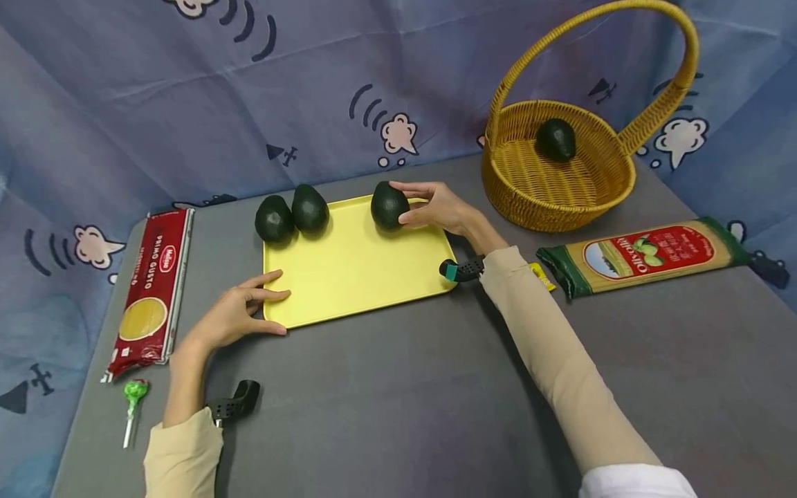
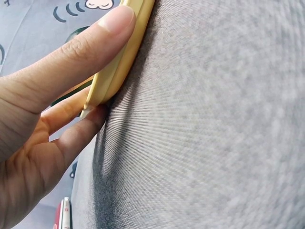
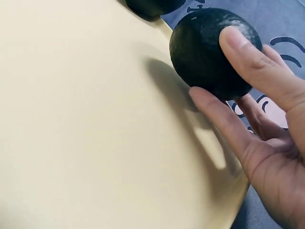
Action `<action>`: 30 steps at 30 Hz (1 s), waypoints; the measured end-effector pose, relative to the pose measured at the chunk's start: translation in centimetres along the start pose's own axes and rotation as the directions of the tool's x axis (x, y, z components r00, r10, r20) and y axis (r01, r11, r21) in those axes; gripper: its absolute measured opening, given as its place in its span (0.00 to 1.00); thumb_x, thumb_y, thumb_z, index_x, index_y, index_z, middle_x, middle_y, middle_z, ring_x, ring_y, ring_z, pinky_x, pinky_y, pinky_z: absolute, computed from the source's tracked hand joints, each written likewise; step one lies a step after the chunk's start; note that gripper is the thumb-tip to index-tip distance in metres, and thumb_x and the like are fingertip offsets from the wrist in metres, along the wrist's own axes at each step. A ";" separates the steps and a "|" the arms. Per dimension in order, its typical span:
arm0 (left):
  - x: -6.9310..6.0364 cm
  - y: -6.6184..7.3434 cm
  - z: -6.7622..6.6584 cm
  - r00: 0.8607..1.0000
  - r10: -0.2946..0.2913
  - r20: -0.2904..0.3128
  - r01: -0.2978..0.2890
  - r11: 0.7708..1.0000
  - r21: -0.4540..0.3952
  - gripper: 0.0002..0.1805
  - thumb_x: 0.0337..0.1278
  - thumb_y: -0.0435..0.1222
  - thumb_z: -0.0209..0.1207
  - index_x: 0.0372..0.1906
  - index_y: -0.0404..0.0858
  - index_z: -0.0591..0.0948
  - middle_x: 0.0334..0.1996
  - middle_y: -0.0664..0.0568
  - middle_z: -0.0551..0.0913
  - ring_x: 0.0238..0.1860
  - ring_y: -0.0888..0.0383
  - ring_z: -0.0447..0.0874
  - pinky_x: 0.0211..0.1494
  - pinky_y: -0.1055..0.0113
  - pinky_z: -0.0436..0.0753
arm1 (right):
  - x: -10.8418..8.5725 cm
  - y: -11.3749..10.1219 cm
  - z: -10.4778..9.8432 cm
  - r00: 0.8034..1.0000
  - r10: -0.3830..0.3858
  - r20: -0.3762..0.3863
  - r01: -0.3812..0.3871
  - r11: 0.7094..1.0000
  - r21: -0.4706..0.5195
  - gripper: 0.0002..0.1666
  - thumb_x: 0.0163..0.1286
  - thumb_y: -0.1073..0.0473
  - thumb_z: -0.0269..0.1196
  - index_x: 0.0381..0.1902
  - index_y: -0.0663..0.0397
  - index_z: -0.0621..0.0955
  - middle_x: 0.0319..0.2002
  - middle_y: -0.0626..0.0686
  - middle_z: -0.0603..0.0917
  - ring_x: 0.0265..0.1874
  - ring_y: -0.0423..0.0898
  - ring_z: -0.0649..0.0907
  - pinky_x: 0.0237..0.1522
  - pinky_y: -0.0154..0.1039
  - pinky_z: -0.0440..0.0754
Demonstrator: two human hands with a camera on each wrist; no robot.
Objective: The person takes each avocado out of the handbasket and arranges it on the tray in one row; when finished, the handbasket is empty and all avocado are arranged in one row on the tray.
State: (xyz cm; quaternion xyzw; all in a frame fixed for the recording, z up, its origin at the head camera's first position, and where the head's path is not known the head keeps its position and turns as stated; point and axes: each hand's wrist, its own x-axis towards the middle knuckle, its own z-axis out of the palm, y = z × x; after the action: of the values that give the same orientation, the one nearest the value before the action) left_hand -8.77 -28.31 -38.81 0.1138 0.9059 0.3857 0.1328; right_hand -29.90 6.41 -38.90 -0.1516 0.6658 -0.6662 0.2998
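Observation:
A yellow tray (image 1: 355, 277) lies on the grey table. My left hand (image 1: 239, 311) grips its near left corner, and in the left wrist view the thumb of the hand (image 2: 62, 90) lies on the rim with fingers at the edge below. My right hand (image 1: 438, 209) holds a dark green avocado (image 1: 389, 206) over the tray's back right part. In the right wrist view, thumb and fingers of the hand (image 3: 267, 109) pinch that avocado (image 3: 205, 57), its shadow on the tray. Two more avocados (image 1: 275, 220) (image 1: 310, 209) sit side by side at the tray's back left corner.
A wicker basket (image 1: 529, 214) with a tall handle stands at the back right, one avocado (image 1: 556, 140) inside. A green-and-red pasta pack (image 1: 647, 256) and a small yellow packet (image 1: 542, 277) lie right. Left are a red pasta pack (image 1: 151, 287) and a green lollipop (image 1: 135, 391).

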 end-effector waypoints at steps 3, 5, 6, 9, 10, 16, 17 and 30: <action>0.0 0.2 -0.2 1.000 -0.010 -0.002 0.010 1.000 0.004 0.33 0.42 0.37 0.74 0.58 0.31 0.79 0.72 0.41 0.59 0.72 0.41 0.54 0.64 0.54 0.69 | 0.6 -0.2 0.0 1.000 -0.002 0.003 0.002 1.000 -0.002 0.42 0.56 0.79 0.65 0.68 0.53 0.70 0.66 0.57 0.67 0.57 0.56 0.76 0.46 0.45 0.85; 0.0 0.3 -0.4 1.000 -0.015 -0.003 0.015 1.000 0.004 0.33 0.42 0.37 0.74 0.58 0.31 0.79 0.72 0.41 0.59 0.72 0.40 0.54 0.64 0.54 0.69 | 1.0 -0.3 0.0 1.000 -0.007 0.009 0.007 1.000 -0.004 0.42 0.56 0.79 0.65 0.68 0.53 0.70 0.66 0.57 0.67 0.57 0.56 0.76 0.46 0.45 0.85; -0.1 0.3 -0.4 1.000 -0.017 -0.002 0.017 1.000 0.007 0.33 0.42 0.37 0.74 0.58 0.31 0.79 0.72 0.40 0.59 0.72 0.40 0.53 0.64 0.54 0.70 | 1.1 -0.3 0.0 1.000 -0.010 0.012 0.010 1.000 0.001 0.42 0.56 0.79 0.65 0.68 0.54 0.70 0.66 0.57 0.68 0.56 0.56 0.77 0.46 0.45 0.85; -0.1 0.3 -0.5 1.000 -0.019 -0.003 0.019 1.000 0.019 0.33 0.42 0.37 0.74 0.58 0.32 0.79 0.72 0.40 0.59 0.71 0.40 0.54 0.64 0.54 0.70 | 1.5 -0.3 0.2 1.000 -0.019 0.021 0.019 1.000 0.010 0.43 0.56 0.80 0.65 0.68 0.54 0.70 0.65 0.57 0.68 0.56 0.55 0.77 0.46 0.46 0.85; -0.1 0.3 -0.5 1.000 -0.019 -0.004 0.019 1.000 0.021 0.33 0.42 0.37 0.74 0.58 0.32 0.79 0.72 0.41 0.59 0.71 0.40 0.54 0.64 0.53 0.70 | 1.6 -0.3 0.2 0.999 -0.024 0.024 0.024 1.000 0.014 0.43 0.55 0.80 0.65 0.68 0.54 0.70 0.65 0.58 0.69 0.56 0.55 0.77 0.46 0.46 0.85; 0.0 -0.1 -0.3 1.000 -0.001 -0.007 0.001 1.000 0.015 0.33 0.42 0.37 0.74 0.58 0.32 0.79 0.71 0.40 0.60 0.71 0.40 0.55 0.64 0.54 0.70 | 2.2 -0.4 0.7 0.999 -0.041 0.026 0.041 0.999 0.023 0.43 0.55 0.81 0.65 0.68 0.55 0.70 0.63 0.59 0.70 0.56 0.56 0.77 0.45 0.45 0.85; 0.0 -0.2 -0.2 1.000 0.002 -0.007 -0.002 1.000 0.013 0.33 0.41 0.36 0.74 0.58 0.32 0.79 0.71 0.40 0.60 0.71 0.40 0.55 0.63 0.54 0.71 | 2.2 -0.4 0.7 0.999 -0.042 0.023 0.042 0.999 0.020 0.43 0.55 0.81 0.65 0.68 0.55 0.70 0.63 0.59 0.70 0.56 0.56 0.77 0.45 0.44 0.85; 0.3 0.0 0.0 1.000 -0.014 -0.005 0.014 1.000 0.020 0.33 0.42 0.36 0.74 0.57 0.32 0.79 0.71 0.41 0.60 0.71 0.41 0.54 0.63 0.54 0.71 | 3.5 -0.2 2.2 0.997 -0.077 -0.007 0.076 0.996 -0.036 0.43 0.54 0.79 0.67 0.67 0.56 0.71 0.65 0.59 0.71 0.61 0.52 0.73 0.47 0.40 0.84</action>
State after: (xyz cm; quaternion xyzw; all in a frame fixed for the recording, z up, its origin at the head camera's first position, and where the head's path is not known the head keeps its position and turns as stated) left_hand -9.00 -28.21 -38.87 0.1080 0.9107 0.3760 0.1323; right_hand -31.29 2.56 -39.28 -0.1794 0.6725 -0.6659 0.2685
